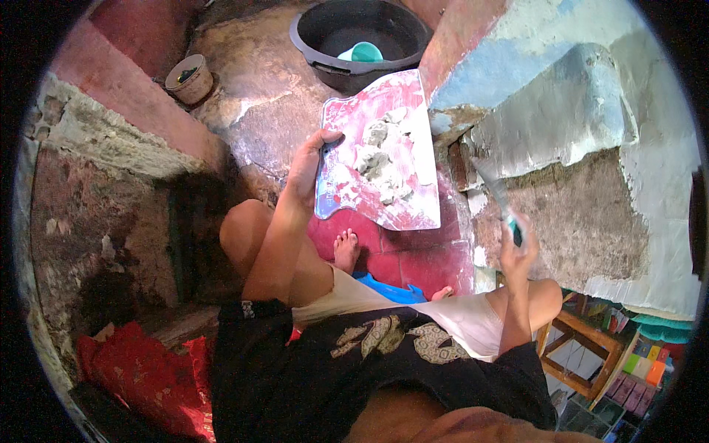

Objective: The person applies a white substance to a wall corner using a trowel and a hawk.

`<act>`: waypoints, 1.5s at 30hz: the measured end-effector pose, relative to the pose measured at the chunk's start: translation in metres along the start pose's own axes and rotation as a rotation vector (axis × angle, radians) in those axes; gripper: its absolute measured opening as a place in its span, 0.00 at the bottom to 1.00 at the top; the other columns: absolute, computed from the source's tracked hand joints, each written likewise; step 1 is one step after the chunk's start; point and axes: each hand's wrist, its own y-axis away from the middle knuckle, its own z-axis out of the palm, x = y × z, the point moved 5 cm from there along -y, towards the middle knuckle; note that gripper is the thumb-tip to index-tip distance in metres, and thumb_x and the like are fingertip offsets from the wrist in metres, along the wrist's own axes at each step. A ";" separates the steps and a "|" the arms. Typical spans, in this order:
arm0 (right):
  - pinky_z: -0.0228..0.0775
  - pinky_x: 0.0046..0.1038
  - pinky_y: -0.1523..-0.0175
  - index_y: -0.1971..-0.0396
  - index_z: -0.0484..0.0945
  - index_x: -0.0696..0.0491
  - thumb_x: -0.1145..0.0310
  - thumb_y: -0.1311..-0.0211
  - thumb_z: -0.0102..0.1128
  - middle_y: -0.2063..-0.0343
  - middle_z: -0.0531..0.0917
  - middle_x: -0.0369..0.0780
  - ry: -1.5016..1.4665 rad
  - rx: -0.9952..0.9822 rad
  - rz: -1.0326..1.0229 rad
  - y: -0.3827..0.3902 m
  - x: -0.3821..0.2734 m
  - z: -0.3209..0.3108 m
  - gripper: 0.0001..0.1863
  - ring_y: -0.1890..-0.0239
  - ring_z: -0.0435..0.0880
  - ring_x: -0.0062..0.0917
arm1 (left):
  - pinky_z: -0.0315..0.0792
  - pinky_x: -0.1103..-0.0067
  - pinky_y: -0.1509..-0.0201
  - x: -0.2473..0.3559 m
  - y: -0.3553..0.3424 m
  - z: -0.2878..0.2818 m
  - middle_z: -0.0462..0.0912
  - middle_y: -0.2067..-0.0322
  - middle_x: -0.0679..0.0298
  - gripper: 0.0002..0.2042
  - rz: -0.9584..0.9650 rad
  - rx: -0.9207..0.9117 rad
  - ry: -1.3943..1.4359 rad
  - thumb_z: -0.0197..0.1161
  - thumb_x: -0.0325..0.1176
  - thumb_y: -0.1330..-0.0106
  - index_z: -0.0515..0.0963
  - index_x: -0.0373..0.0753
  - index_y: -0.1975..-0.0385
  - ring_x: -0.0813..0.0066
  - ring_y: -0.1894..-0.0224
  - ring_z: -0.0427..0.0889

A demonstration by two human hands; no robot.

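Observation:
My left hand grips the left edge of a flat board, thumb on top, out in front of my knees. The board is smeared pink and white, and lumps of pale grey putty lie on it. In my right hand is a putty knife with a green handle, its blade pointing up and away toward the wall on the right. The blade is slightly blurred, so whether it touches the wall cannot be told. Smooth wet-looking grey coating covers part of that wall, around a rough brown patch.
A large black basin with a green dipper stands ahead. A small whitish bucket sits farther left. Red floor tiles lie below the board. At lower right is a wooden frame; red cloth lies at lower left.

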 end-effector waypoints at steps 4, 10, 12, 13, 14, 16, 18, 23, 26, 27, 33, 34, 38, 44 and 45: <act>0.59 0.13 0.81 0.57 0.68 0.59 0.69 0.45 0.51 0.79 0.75 0.37 -0.655 -0.209 0.417 -0.004 0.008 0.017 0.16 0.83 0.69 0.12 | 0.75 0.79 0.66 -0.007 -0.006 -0.008 0.77 0.73 0.58 0.12 -0.020 0.065 -0.106 0.49 0.33 0.46 0.71 0.31 0.67 0.72 0.75 0.78; 0.56 0.13 0.84 0.62 0.70 0.57 0.71 0.46 0.52 0.82 0.73 0.35 -0.662 -0.416 0.272 -0.020 -0.003 0.070 0.12 0.85 0.68 0.13 | 0.74 0.79 0.66 -0.016 -0.009 -0.013 0.78 0.74 0.59 0.10 -0.096 0.074 -0.097 0.52 0.32 0.48 0.72 0.33 0.70 0.72 0.75 0.78; 0.57 0.14 0.84 0.62 0.70 0.57 0.72 0.47 0.53 0.80 0.73 0.36 -0.596 -0.427 0.314 -0.013 0.012 0.072 0.12 0.84 0.68 0.13 | 0.74 0.79 0.66 -0.013 -0.010 -0.019 0.78 0.74 0.58 0.10 -0.094 0.067 -0.049 0.52 0.32 0.48 0.72 0.33 0.70 0.71 0.75 0.78; 0.59 0.14 0.82 0.63 0.71 0.57 0.73 0.48 0.54 0.78 0.75 0.36 -0.582 -0.435 0.406 -0.006 0.022 0.067 0.11 0.82 0.70 0.13 | 0.74 0.78 0.65 -0.005 -0.012 -0.026 0.78 0.73 0.58 0.11 -0.012 0.092 -0.139 0.52 0.32 0.48 0.72 0.32 0.68 0.71 0.74 0.78; 0.60 0.14 0.81 0.64 0.72 0.58 0.75 0.49 0.54 0.76 0.76 0.36 -0.571 -0.448 0.494 0.001 0.035 0.059 0.10 0.80 0.72 0.13 | 0.74 0.78 0.65 -0.005 -0.012 -0.025 0.78 0.73 0.58 0.12 -0.012 0.079 -0.091 0.52 0.33 0.48 0.72 0.32 0.67 0.71 0.74 0.78; 0.60 0.13 0.79 0.63 0.72 0.57 0.74 0.48 0.54 0.75 0.76 0.34 -0.452 -0.441 0.415 0.015 0.056 0.054 0.11 0.77 0.71 0.12 | 0.74 0.77 0.64 -0.004 -0.011 -0.022 0.78 0.72 0.57 0.13 -0.013 0.059 0.001 0.52 0.33 0.48 0.71 0.33 0.66 0.71 0.73 0.78; 0.60 0.13 0.79 0.62 0.72 0.57 0.74 0.48 0.54 0.75 0.76 0.33 -0.488 -0.414 0.601 0.031 0.060 0.045 0.12 0.77 0.70 0.10 | 0.73 0.77 0.64 0.004 -0.006 -0.015 0.77 0.72 0.59 0.12 0.021 0.133 -0.051 0.51 0.35 0.47 0.71 0.34 0.67 0.71 0.73 0.77; 0.64 0.14 0.73 0.58 0.72 0.56 0.74 0.48 0.55 0.71 0.77 0.35 -0.378 -0.359 0.639 0.031 0.036 0.017 0.15 0.74 0.72 0.12 | 0.72 0.73 0.70 -0.008 -0.015 -0.034 0.75 0.76 0.61 0.09 0.133 0.245 0.014 0.51 0.36 0.47 0.72 0.37 0.72 0.69 0.76 0.75; 0.66 0.19 0.60 0.58 0.72 0.56 0.75 0.50 0.56 0.68 0.78 0.38 -0.142 -0.224 0.342 0.016 0.004 0.017 0.17 0.66 0.74 0.18 | 0.72 0.74 0.70 -0.016 -0.025 -0.035 0.75 0.75 0.61 0.09 0.144 0.215 -0.026 0.49 0.37 0.45 0.71 0.38 0.71 0.69 0.75 0.75; 0.64 0.20 0.57 0.57 0.72 0.57 0.76 0.51 0.56 0.67 0.78 0.39 -0.120 -0.231 0.359 0.018 0.008 0.018 0.17 0.63 0.74 0.20 | 0.71 0.74 0.68 -0.020 -0.025 -0.035 0.75 0.75 0.61 0.10 0.123 0.210 -0.041 0.48 0.37 0.45 0.70 0.37 0.70 0.70 0.74 0.75; 0.62 0.22 0.51 0.57 0.71 0.58 0.76 0.50 0.54 0.61 0.76 0.42 -0.202 -0.272 0.366 0.022 0.012 0.031 0.17 0.57 0.73 0.23 | 0.70 0.73 0.59 -0.034 -0.025 -0.030 0.75 0.68 0.62 0.11 0.081 0.164 0.051 0.47 0.37 0.42 0.69 0.36 0.66 0.69 0.67 0.75; 0.62 0.23 0.51 0.56 0.70 0.58 0.76 0.50 0.54 0.60 0.75 0.42 -0.267 -0.254 0.363 0.022 0.009 0.036 0.18 0.57 0.73 0.23 | 0.69 0.72 0.57 -0.035 -0.027 -0.027 0.75 0.67 0.62 0.12 0.086 0.184 0.077 0.46 0.37 0.42 0.69 0.36 0.65 0.69 0.65 0.75; 0.61 0.25 0.49 0.53 0.66 0.60 0.75 0.48 0.48 0.57 0.73 0.45 -0.421 -0.169 0.209 0.014 -0.016 0.074 0.19 0.54 0.71 0.27 | 0.68 0.67 0.56 -0.042 -0.031 -0.023 0.73 0.67 0.60 0.11 0.116 0.181 0.190 0.47 0.37 0.41 0.68 0.37 0.66 0.64 0.64 0.74; 0.58 0.31 0.48 0.48 0.62 0.54 0.78 0.48 0.47 0.54 0.64 0.49 -0.390 -0.174 -0.155 -0.024 -0.102 0.147 0.24 0.52 0.66 0.38 | 0.65 0.70 0.51 -0.052 -0.028 -0.029 0.74 0.63 0.61 0.15 0.149 0.191 0.102 0.40 0.39 0.39 0.67 0.37 0.59 0.68 0.59 0.73; 0.58 0.31 0.48 0.48 0.62 0.54 0.78 0.49 0.47 0.54 0.64 0.48 -0.392 -0.172 -0.140 -0.031 -0.106 0.156 0.24 0.52 0.65 0.38 | 0.65 0.71 0.51 -0.050 -0.026 -0.025 0.74 0.63 0.61 0.17 0.141 0.193 0.065 0.38 0.41 0.38 0.67 0.37 0.58 0.69 0.60 0.73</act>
